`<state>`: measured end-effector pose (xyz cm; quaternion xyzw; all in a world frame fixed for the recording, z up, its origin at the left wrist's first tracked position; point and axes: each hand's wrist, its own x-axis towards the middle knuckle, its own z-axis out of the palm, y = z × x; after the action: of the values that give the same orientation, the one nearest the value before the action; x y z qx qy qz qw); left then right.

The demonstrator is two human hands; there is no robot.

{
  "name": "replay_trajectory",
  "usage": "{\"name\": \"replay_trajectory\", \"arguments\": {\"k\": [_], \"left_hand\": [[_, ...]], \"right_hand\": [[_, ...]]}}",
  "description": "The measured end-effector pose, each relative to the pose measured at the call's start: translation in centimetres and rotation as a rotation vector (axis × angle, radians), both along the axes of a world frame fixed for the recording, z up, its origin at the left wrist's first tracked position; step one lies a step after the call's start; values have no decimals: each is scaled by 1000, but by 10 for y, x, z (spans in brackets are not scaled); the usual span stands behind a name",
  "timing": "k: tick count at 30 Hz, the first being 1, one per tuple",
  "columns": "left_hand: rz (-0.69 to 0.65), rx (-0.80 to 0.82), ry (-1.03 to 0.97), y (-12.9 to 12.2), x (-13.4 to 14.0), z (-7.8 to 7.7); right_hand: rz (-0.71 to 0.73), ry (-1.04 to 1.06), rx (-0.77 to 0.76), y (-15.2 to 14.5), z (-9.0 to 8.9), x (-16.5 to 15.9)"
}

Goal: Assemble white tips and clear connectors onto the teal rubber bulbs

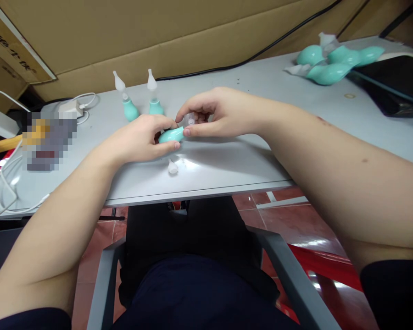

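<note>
My left hand (147,135) is closed around a mint-green squeeze bulb (171,135), which lies on its side just over the table. At the bulb's mouth, my right hand (213,114) grips a clear plastic connector (189,120) between thumb and fingers. Whether the connector is fully seated in the bulb cannot be made out. A loose white nozzle tip (172,167) rests on the table below the hands. Behind my left hand stand two upright nasal aspirators, one on the left (131,109) and one on the right (156,106), each with a white tip.
Several green bulbs with clear parts (330,68) lie at the back right beside a black flat device (392,87). Chargers and white cables (70,109) sit at the left near a blurred-out object (50,146). A black cable (227,68) runs along the cardboard wall.
</note>
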<state>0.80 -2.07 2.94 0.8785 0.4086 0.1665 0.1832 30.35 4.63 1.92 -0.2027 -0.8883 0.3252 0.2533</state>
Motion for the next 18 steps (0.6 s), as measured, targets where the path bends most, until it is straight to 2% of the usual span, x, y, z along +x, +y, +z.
{"name": "replay_trajectory", "arguments": {"k": [18], "left_hand": [[-8,-7,-7,0,-1,0]], "right_hand": [[-15,-34,17,1,3,2]]}}
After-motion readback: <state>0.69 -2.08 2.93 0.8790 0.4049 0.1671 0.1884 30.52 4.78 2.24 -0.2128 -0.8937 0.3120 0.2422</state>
